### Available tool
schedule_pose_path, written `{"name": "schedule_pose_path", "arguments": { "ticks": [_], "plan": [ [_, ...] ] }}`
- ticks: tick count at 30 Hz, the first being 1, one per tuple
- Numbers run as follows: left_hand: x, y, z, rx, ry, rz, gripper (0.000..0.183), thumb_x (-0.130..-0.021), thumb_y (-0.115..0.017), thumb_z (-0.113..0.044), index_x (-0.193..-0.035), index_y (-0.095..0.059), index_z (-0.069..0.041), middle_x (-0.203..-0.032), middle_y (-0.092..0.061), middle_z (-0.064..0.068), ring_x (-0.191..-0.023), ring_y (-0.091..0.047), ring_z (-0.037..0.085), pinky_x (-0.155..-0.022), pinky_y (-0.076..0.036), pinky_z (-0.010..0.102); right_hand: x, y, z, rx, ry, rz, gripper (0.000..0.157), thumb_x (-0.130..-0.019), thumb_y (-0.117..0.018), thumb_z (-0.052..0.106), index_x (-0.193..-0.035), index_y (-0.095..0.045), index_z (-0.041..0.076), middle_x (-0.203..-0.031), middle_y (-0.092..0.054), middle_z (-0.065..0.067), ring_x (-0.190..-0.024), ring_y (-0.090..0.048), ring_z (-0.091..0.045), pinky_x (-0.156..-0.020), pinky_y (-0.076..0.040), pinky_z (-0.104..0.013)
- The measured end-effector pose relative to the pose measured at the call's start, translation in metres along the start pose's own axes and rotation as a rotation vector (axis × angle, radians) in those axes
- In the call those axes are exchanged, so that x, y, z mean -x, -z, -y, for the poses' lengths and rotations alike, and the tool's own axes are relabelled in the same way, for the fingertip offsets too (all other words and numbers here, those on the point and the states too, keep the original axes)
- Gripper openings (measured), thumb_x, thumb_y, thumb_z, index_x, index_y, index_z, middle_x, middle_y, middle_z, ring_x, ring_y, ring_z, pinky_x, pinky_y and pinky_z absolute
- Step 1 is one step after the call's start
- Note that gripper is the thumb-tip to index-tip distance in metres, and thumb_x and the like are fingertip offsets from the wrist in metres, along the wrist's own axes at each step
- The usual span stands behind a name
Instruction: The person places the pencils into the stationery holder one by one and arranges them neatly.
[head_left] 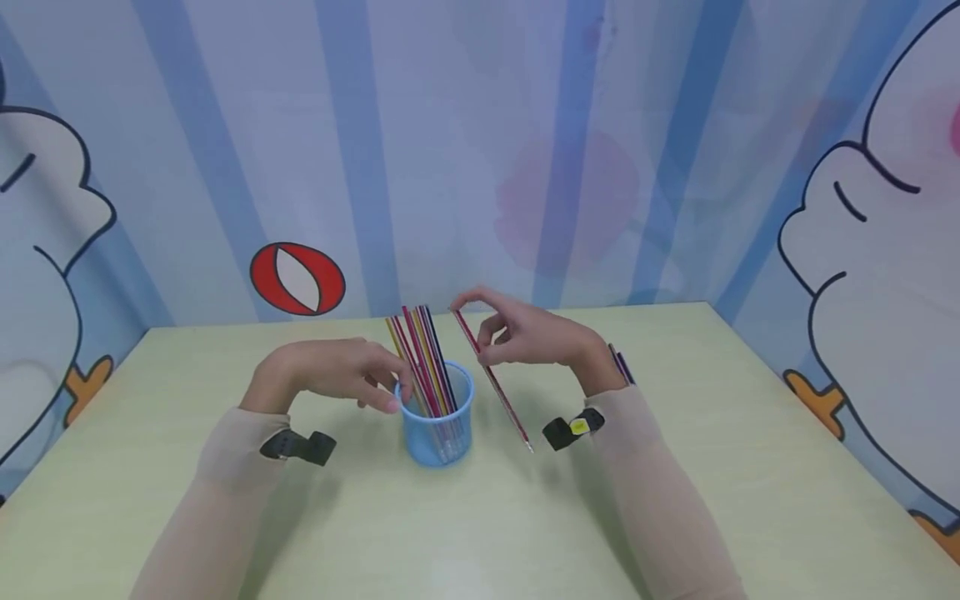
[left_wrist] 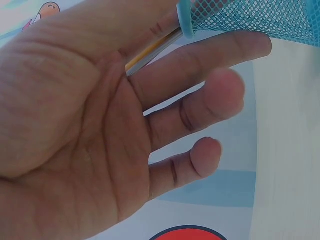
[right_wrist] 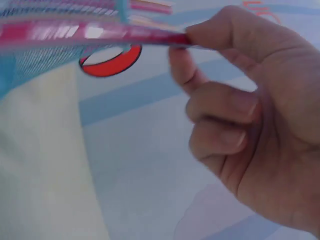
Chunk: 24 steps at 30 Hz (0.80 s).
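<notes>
A light-blue mesh pencil cup (head_left: pixel 437 442) stands on the table with several colored pencils (head_left: pixel 429 354) leaning in it. My left hand (head_left: pixel 341 372) pinches the left side of its rim; in the left wrist view the mesh wall lies between digits of this hand (left_wrist: pixel 95 115). To the right of the cup, my right hand (head_left: pixel 528 333) holds a red pencil (head_left: pixel 501 392) near its upper end, between thumb and index finger. The pencil slants down to the right, its silvery end lowest. In the right wrist view the other fingers of that hand (right_wrist: pixel 260 100) are curled.
A couple of dark pencils (head_left: pixel 622 365) lie on the pale table (head_left: pixel 465 533), partly hidden behind my right wrist. A blue striped backdrop (head_left: pixel 465 167) with cartoon figures stands behind the table and along both sides.
</notes>
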<state>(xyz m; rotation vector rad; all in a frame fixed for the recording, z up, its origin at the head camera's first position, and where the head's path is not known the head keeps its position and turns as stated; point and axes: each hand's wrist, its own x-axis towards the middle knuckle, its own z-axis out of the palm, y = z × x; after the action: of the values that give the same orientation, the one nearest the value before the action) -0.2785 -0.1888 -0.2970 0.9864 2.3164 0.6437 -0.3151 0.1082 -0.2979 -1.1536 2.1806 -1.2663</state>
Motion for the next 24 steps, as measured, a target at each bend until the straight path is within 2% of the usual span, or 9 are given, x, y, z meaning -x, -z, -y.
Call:
{"name": "schedule_pose_path", "arguments": {
  "ticks": [3,8,10,12,14,16,21,24],
  "plan": [
    [-0.001,0.002,-0.001,-0.007,0.001,0.001,0.014,-0.096,-0.069,-0.025,-0.107,-0.067,-0.018,-0.107,-0.065,-0.004,-0.102,-0.063,0.018,-0.076,-0.056,0.038,0.002,0.001,0.013,-0.130,0.097,-0.107,0.061,-0.092,-0.061,0.000,-0.140,-0.033,0.023,-0.081,-0.058,-0.015,-0.065,-0.054,-0.025,-0.060,-0.043,-0.034],
    [-0.002,0.003,-0.002,-0.006,0.007,-0.001,0.010,-0.096,-0.069,-0.023,-0.105,-0.067,-0.020,-0.106,-0.065,-0.004,-0.102,-0.063,0.019,-0.078,-0.057,0.043,-0.002,-0.003,0.021,-0.285,0.226,-0.341,0.063,-0.094,-0.060,-0.001,-0.141,-0.028,0.027,-0.082,-0.055,-0.010,-0.050,-0.032,-0.014,-0.049,-0.031,-0.028],
    [-0.002,0.002,-0.002,0.001,0.010,0.001,0.011,-0.096,-0.069,-0.024,-0.105,-0.067,-0.020,-0.107,-0.066,-0.004,-0.103,-0.064,0.019,-0.079,-0.057,0.044,-0.005,-0.007,0.021,-0.291,0.260,-0.428,0.064,-0.094,-0.061,-0.001,-0.141,-0.029,0.027,-0.084,-0.055,-0.009,-0.045,-0.031,-0.014,-0.048,-0.031,-0.026],
    [-0.002,0.002,-0.002,0.008,0.013,0.004,0.011,-0.096,-0.069,-0.024,-0.106,-0.067,-0.020,-0.107,-0.066,-0.004,-0.104,-0.064,0.019,-0.079,-0.056,0.042,-0.008,-0.009,0.021,-0.254,0.281,-0.482,0.063,-0.094,-0.062,-0.001,-0.143,-0.030,0.024,-0.086,-0.057,-0.011,-0.044,-0.038,-0.016,-0.049,-0.035,-0.027],
    [-0.002,0.002,-0.001,0.011,0.014,0.004,0.012,-0.096,-0.069,-0.024,-0.106,-0.067,-0.019,-0.107,-0.066,-0.004,-0.104,-0.064,0.019,-0.078,-0.056,0.039,-0.010,-0.012,0.020,-0.192,0.286,-0.495,0.064,-0.094,-0.062,-0.001,-0.144,-0.030,0.022,-0.088,-0.057,-0.013,-0.046,-0.048,-0.020,-0.052,-0.041,-0.028],
    [-0.002,0.002,-0.001,0.014,0.017,0.004,0.013,-0.096,-0.069,-0.024,-0.107,-0.067,-0.018,-0.107,-0.067,-0.004,-0.103,-0.064,0.019,-0.077,-0.056,0.039,-0.013,-0.015,0.018,-0.111,0.281,-0.473,0.064,-0.094,-0.063,-0.001,-0.146,-0.032,0.020,-0.088,-0.058,-0.014,-0.053,-0.057,-0.025,-0.056,-0.047,-0.030],
    [-0.001,0.001,-0.001,0.025,0.026,0.002,0.014,-0.096,-0.069,-0.023,-0.108,-0.067,-0.016,-0.107,-0.067,-0.003,-0.101,-0.064,0.019,-0.079,-0.056,0.046,-0.018,-0.024,0.014,0.015,0.230,-0.346,0.062,-0.095,-0.061,0.001,-0.146,-0.036,0.024,-0.089,-0.063,-0.012,-0.067,-0.064,-0.026,-0.068,-0.055,-0.039],
    [-0.001,0.000,-0.001,0.022,0.026,0.002,0.014,-0.096,-0.069,-0.023,-0.108,-0.068,-0.017,-0.108,-0.067,-0.003,-0.101,-0.063,0.019,-0.079,-0.056,0.043,-0.019,-0.025,0.012,0.069,0.204,-0.275,0.060,-0.096,-0.061,0.002,-0.147,-0.039,0.025,-0.091,-0.065,-0.008,-0.074,-0.067,-0.022,-0.073,-0.056,-0.039]
  ]
}}
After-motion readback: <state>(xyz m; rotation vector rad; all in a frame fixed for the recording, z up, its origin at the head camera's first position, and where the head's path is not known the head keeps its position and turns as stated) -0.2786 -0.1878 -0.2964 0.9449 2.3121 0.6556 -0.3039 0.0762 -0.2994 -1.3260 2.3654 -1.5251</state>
